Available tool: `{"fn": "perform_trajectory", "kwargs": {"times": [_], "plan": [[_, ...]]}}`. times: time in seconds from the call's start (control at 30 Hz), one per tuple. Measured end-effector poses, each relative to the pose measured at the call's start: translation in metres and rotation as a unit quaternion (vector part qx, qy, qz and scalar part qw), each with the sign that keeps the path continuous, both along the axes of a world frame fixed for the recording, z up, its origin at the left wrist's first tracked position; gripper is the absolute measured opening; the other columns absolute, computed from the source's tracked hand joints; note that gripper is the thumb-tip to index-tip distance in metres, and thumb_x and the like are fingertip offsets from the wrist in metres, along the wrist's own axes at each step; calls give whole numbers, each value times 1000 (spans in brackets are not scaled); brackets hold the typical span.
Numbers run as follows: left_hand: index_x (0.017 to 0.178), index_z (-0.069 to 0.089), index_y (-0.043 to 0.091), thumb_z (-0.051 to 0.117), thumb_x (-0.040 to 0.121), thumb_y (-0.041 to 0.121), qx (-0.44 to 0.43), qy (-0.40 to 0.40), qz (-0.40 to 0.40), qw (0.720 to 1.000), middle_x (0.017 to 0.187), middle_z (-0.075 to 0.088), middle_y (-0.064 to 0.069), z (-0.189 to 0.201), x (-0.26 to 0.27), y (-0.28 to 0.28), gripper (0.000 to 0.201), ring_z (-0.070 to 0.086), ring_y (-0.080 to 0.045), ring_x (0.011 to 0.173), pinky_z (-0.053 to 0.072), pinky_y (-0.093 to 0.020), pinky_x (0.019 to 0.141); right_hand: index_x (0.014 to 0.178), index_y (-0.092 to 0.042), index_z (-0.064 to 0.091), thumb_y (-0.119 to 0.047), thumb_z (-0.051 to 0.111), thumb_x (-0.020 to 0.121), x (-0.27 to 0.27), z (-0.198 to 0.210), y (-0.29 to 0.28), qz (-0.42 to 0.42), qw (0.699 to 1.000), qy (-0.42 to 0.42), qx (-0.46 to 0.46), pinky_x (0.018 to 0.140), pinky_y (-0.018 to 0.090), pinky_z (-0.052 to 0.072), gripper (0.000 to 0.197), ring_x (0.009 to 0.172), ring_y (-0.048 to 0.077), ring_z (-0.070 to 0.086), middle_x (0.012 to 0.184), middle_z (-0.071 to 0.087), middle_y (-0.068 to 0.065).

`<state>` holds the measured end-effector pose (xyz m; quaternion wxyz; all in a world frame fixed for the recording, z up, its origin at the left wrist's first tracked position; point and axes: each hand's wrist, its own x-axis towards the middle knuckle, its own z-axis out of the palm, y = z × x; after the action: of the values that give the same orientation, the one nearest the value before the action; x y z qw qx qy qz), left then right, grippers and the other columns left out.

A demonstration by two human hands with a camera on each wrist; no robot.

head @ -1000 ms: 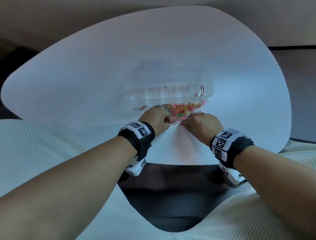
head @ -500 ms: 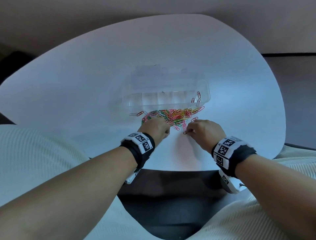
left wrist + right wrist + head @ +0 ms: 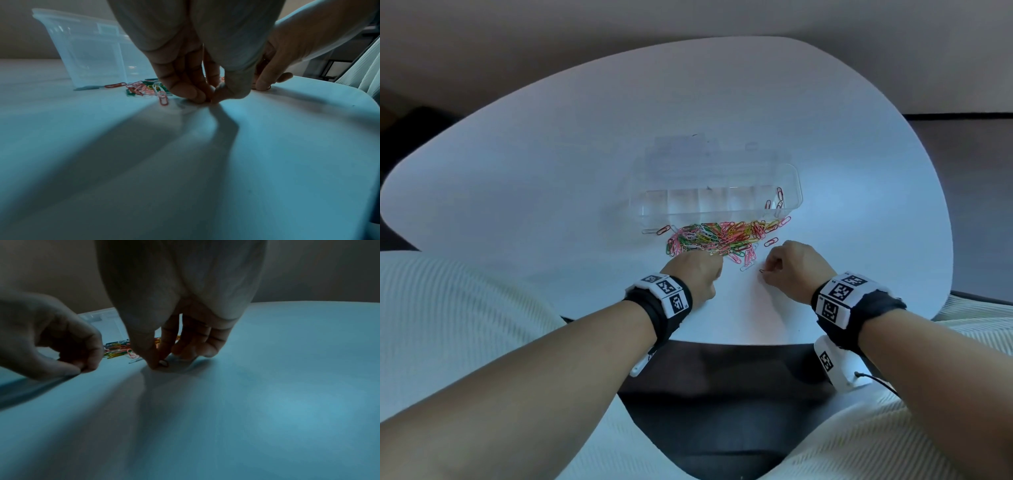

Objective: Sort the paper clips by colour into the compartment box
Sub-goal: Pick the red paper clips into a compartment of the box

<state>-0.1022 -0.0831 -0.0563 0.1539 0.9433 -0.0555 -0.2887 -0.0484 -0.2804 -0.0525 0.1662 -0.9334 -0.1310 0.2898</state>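
Note:
A heap of mixed-colour paper clips (image 3: 717, 240) lies on the white table just in front of the clear compartment box (image 3: 654, 205). A few red clips (image 3: 779, 197) sit in the box's right end compartment. My left hand (image 3: 717, 269) is at the heap's near edge. In the left wrist view its thumb and fingers (image 3: 197, 94) pinch together on the table over a pale clip that barely shows. My right hand (image 3: 765, 270) is to the right of it and pinches a small dark clip (image 3: 164, 363) against the table.
A single red clip (image 3: 663, 229) and a pale one lie left of the heap by the box's corner, and another red clip (image 3: 771, 242) lies just beyond my right hand. The table's near edge (image 3: 722, 342) is close behind both wrists.
Both hands have drawn back from the heap toward the near edge. The right hand has dragged the dark clip out of the pile onto bare table.

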Motion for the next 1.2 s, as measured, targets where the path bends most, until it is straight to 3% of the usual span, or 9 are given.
{"fn": "perform_trajectory", "kwargs": {"times": [0.13, 0.27, 0.47, 0.53, 0.6, 0.73, 0.8, 0.93, 1.2], "plan": [[104, 57, 11, 53, 86, 5, -42, -25, -5, 999, 106, 57, -4, -1, -2, 2, 20, 54, -23, 94, 44, -29, 74, 84, -16, 67, -20, 66, 83, 4, 4, -6, -62, 997, -2, 42, 63, 26, 45, 4, 77, 19, 60, 82, 66, -1], [112, 57, 11, 56, 89, 11, -49, -60, 12, 997, 112, 51, -5, 3, 1, 8, 22, 55, -23, 97, 42, -28, 74, 105, -21, 67, -15, 59, 90, 20, 8, -15, -125, 987, -34, 93, 74, 25, 45, 18, 78, 20, 63, 84, 66, -2], [88, 58, 15, 49, 92, 5, 29, 16, -4, 999, 98, 52, -7, 0, 8, 4, 14, 50, -24, 86, 39, -29, 73, 73, -10, 54, -10, 41, 86, 33, 14, -10, -300, 924, 62, 229, 55, 31, 44, 19, 58, 25, 53, 71, 57, 9], [99, 62, 13, 49, 92, 3, 4, -17, -13, 1000, 103, 54, -6, -3, 2, 3, 18, 54, -25, 92, 43, -31, 76, 70, -10, 49, -12, 39, 83, 34, 15, -7, -282, 936, 48, 204, 55, 30, 34, 17, 58, 23, 42, 65, 49, 6], [104, 61, 10, 51, 90, 1, -42, -43, -10, 998, 106, 54, -7, -3, -5, 3, 19, 55, -25, 96, 45, -32, 78, 77, -7, 56, -16, 41, 88, 33, 14, -3, -202, 971, 9, 127, 59, 32, 35, 21, 64, 25, 45, 66, 52, 3], [109, 58, 8, 52, 88, -5, -87, -76, -10, 993, 106, 52, -8, -2, -9, 3, 25, 55, -24, 94, 47, -32, 76, 109, -34, 65, -37, 54, 92, 23, 9, -3, -28, 996, -74, -33, 64, 27, 41, 20, 85, 22, 62, 87, 67, -3], [114, 58, 8, 48, 90, -1, -58, -60, -7, 997, 109, 55, -8, -1, -8, 4, 27, 54, -24, 97, 43, -30, 78, 110, -39, 67, -38, 56, 92, 19, 6, -4, 4, 993, -103, -59, 66, 25, 43, 21, 92, 22, 64, 103, 70, -2], [108, 59, 8, 48, 89, 0, -19, -19, -11, 1000, 106, 60, -9, 1, -4, 2, 24, 57, -27, 96, 48, -34, 79, 97, -29, 70, -37, 59, 91, 20, 6, 1, -21, 994, -83, -70, 64, 26, 41, 15, 84, 26, 64, 101, 69, 5], [96, 53, 7, 52, 84, 3, 32, 29, -34, 998, 96, 56, -10, 2, -4, -14, 13, 56, -29, 87, 50, -37, 72, 100, -8, 57, -26, 42, 94, 19, 1, 5, -6, 994, 2, -109, 70, 32, 47, 24, 87, 33, 61, 101, 64, 15]]}}
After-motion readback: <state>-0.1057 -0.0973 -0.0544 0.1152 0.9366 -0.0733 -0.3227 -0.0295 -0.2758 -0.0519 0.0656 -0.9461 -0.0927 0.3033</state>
